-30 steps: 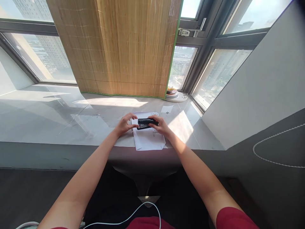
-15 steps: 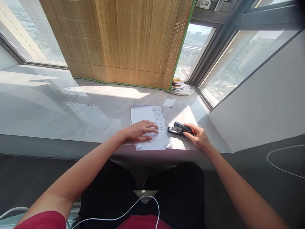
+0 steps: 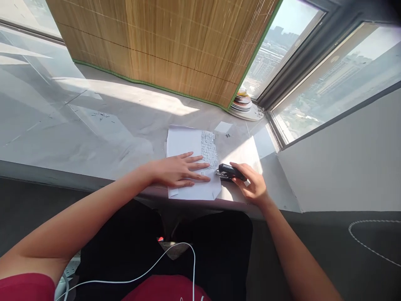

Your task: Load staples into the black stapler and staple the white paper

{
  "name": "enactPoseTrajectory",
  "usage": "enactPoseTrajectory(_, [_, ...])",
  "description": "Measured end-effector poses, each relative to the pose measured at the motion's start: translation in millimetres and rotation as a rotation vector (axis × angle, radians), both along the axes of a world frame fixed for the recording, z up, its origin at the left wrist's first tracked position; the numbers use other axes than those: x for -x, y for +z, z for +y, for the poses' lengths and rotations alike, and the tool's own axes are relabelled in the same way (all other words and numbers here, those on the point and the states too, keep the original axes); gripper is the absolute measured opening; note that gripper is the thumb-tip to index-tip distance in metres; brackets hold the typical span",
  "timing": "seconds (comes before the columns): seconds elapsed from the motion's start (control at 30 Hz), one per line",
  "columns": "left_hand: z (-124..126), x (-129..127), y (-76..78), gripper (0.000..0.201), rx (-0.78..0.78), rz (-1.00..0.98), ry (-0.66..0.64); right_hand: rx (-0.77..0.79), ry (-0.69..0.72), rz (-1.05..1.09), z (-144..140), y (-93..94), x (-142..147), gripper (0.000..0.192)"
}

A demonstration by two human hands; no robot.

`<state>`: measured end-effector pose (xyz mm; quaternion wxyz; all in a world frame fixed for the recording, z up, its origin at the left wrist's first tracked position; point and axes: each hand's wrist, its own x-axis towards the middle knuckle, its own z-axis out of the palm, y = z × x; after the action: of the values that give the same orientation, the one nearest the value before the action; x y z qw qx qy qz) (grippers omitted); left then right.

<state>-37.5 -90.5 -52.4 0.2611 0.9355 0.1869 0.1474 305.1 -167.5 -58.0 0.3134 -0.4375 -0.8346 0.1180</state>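
A white sheet of paper [image 3: 184, 140] lies on the sill, with a dense band of staples [image 3: 209, 147] along its right side. My left hand [image 3: 181, 170] rests flat on the paper, fingers spread, fingertips close to the stapled band. In my right hand [image 3: 252, 184] is a black stapler [image 3: 230, 170], its nose over the paper's right edge just below the band. The lower jaw of the stapler is mostly hidden, so I cannot tell whether it presses on the sheet. The paper's lower corners look folded or creased.
Loose staples [image 3: 103, 116] lie scattered at the left of the windowsill [image 3: 134, 125]. Behind the paper are a small white slip [image 3: 223, 127] and a few staple strips [image 3: 228, 135]. Stacked plates [image 3: 242, 104] stand by the window, beside a bamboo blind [image 3: 156, 42]. A white cable [image 3: 140, 274] crosses my lap.
The stapler has moved left, from beside the paper onto its right edge. My left hand's fingers have spread wider on the sheet. The view has tilted.
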Motion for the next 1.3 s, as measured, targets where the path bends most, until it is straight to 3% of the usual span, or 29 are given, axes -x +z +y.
enactPoseTrajectory(0.17, [-0.8,0.5,-11.1,0.043,-0.085,-0.045,-0.016,-0.13,0.068,-0.117,2.8,-4.7,5.5,0.062])
enactPoseTrajectory(0.4, [-4.2,-2.1,-4.5,0.047,-0.042,-0.017,-0.049,-0.193,0.127,-0.206,3.4,-4.0,15.3,0.07])
enactPoseTrajectory(0.67, [-6.5,-5.7,2.0,0.049,0.072,0.011,-0.072,-0.151,0.132,-0.205,1.7,-0.5,22.5,0.075])
enactPoseTrajectory(0.77, [-6.0,-5.4,-4.4,0.049,0.062,0.039,-0.081,-0.144,0.123,-0.192,1.0,-0.9,22.9,0.076])
enactPoseTrajectory(0.93, [-5.6,-4.0,-20.2,0.051,0.022,-0.02,0.018,-0.124,0.109,-0.194,0.0,-2.4,23.5,0.077])
enactPoseTrajectory(1.17, [-6.6,-5.5,-13.6,0.052,-0.002,0.006,-0.019,-0.141,0.106,-0.178,1.2,0.2,28.5,0.078])
enactPoseTrajectory(1.3, [-4.8,-3.9,-22.4,0.051,0.025,-0.025,0.028,-0.145,0.102,-0.171,0.9,2.2,30.0,0.077])
